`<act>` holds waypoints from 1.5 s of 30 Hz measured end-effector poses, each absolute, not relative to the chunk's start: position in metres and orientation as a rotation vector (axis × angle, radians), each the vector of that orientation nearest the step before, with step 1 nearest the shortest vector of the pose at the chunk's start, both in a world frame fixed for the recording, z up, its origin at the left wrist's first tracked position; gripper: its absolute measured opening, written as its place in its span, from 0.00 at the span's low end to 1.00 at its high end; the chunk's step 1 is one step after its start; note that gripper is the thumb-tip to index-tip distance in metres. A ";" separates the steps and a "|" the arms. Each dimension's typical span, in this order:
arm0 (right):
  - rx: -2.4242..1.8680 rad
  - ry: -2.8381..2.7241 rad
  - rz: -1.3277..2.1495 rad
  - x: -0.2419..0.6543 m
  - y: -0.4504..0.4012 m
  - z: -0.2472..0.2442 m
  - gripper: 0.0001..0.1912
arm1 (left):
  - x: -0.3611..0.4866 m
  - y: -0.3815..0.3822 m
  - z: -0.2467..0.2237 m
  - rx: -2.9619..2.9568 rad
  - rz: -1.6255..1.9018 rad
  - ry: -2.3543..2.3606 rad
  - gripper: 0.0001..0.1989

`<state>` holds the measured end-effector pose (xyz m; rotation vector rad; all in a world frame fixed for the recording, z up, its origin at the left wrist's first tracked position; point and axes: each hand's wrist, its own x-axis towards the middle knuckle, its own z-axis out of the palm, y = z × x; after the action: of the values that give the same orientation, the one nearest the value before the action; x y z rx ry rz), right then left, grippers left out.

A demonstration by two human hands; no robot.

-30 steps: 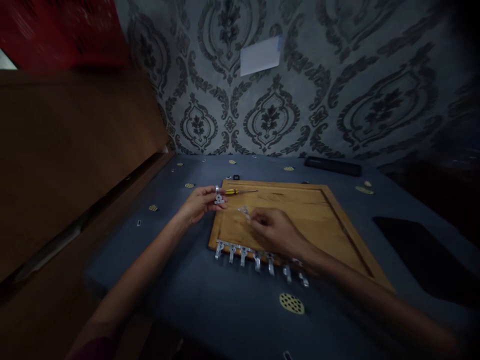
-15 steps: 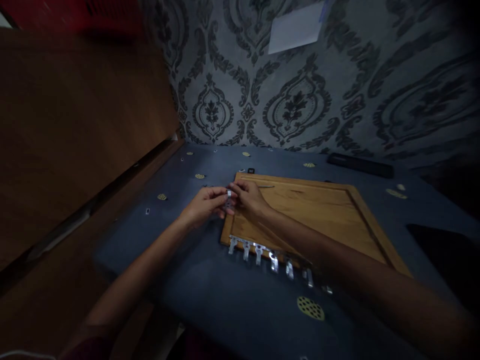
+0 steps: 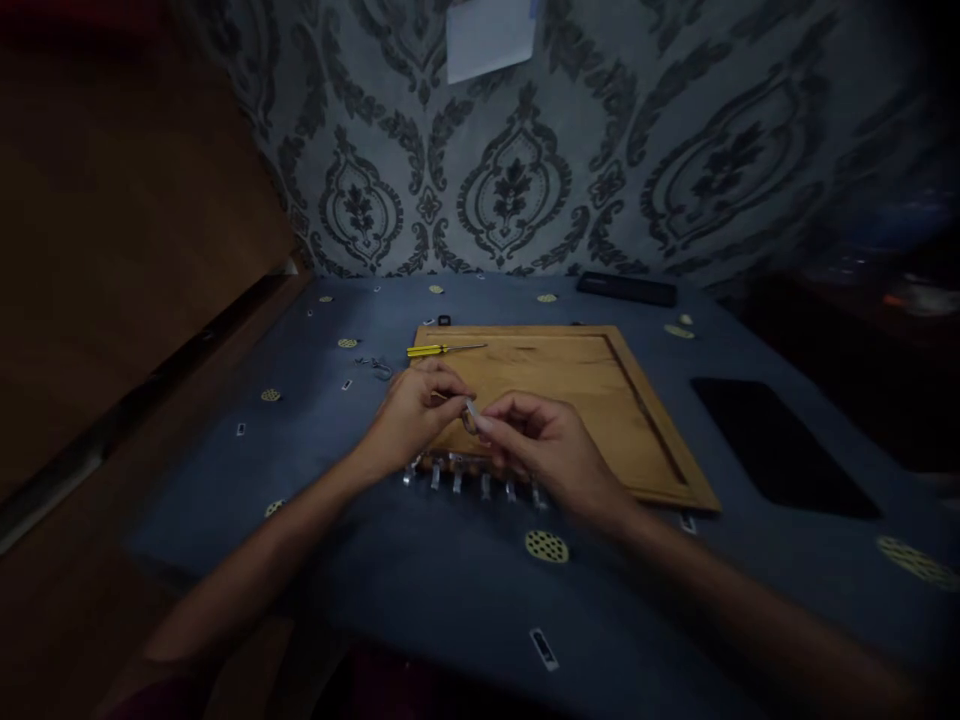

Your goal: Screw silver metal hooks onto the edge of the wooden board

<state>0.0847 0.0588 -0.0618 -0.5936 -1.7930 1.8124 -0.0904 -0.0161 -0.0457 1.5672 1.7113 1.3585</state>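
Observation:
My left hand pinches a small silvery metal piece above the left part of a wooden board. From the right, my right hand holds the same piece between thumb and fingers, so both hands meet at it. Below them, several shiny metal clips stick out in a row from the board's near edge; my right hand is close above some of them. A yellow-handled screwdriver lies across the board's far left corner, beyond my left hand.
Small metal parts lie left of the board on the blue patterned tablecloth. A black case rests near the wall, and a flat black object lies to the right. A wooden panel stands at the left.
The view has shifted to the right. My right hand has drawn back from the board's far left corner, uncovering the screwdriver, and now grips the metal piece from the right.

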 end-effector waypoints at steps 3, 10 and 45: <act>-0.630 -1.785 1.735 0.109 0.054 -0.069 0.24 | -0.070 -0.010 -0.046 1.637 1.326 1.657 0.05; -0.717 -1.770 1.654 0.149 0.052 -0.083 0.23 | -0.042 -0.010 -0.048 1.423 1.218 1.280 0.14; -1.009 -1.645 1.896 0.211 0.056 -0.110 0.19 | 0.012 0.006 -0.059 2.351 0.275 1.716 0.21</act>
<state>0.2114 0.0559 -0.1098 -1.0086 -1.6447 1.8962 0.0121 0.0056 -0.0592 2.3505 1.7162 0.2753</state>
